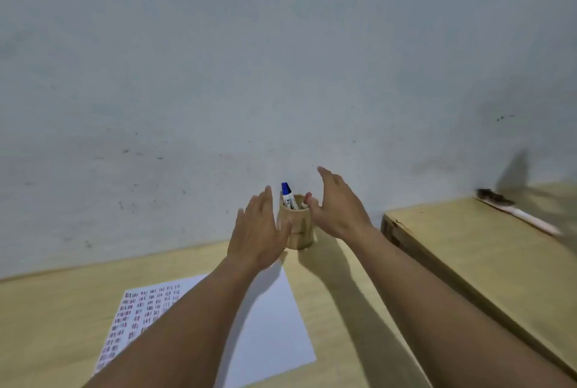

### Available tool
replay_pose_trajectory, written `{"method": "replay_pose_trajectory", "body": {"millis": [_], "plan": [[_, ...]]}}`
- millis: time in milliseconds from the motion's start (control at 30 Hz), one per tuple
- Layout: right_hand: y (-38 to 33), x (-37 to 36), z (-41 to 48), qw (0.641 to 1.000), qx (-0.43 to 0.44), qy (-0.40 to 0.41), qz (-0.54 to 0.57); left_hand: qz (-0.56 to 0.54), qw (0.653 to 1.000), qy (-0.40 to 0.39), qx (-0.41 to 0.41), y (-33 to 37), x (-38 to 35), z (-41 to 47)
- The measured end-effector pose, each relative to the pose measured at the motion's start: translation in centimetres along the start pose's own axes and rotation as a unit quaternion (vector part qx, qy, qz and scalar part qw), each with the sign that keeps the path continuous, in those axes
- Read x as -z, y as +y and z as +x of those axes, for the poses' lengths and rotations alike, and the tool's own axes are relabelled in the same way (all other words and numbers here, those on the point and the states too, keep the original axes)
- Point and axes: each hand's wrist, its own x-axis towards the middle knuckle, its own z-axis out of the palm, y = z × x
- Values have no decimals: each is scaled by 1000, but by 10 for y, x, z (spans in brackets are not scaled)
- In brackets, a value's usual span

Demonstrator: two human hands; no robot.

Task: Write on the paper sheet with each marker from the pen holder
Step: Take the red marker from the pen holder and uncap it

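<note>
A round wooden pen holder stands on the table near the wall. A blue-capped marker and a red-tipped marker stick out of it. My left hand is stretched flat just left of the holder, fingers apart, holding nothing. My right hand is open on the holder's right side, its thumb near the red-tipped marker. A white paper sheet lies in front, its left part covered with rows of red and blue marks; my left forearm crosses it.
The light wooden table runs up to a pale wall. A second wooden surface stands to the right, carrying a brush-like thing with a pale handle near the wall.
</note>
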Motion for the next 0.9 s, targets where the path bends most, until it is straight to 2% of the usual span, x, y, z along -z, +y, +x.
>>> {"method": "replay_pose_trajectory", "body": {"millis": [133,267,433,700,900], "plan": [[7,-18,10,999,-40,-7,4,-62,996,-37,52,-3,-22,14],[13,-33,18,998,-55,-6,14,-143,986,5,84,8,-29,22],[20,-44,26,996,-74,24,51,-194,973,-6,121,12,-35,26],[19,-42,25,995,-61,43,64,-217,968,2,122,6,-45,28],[1,-22,21,987,-46,93,120,-228,966,3,123,5,-41,27]]}}
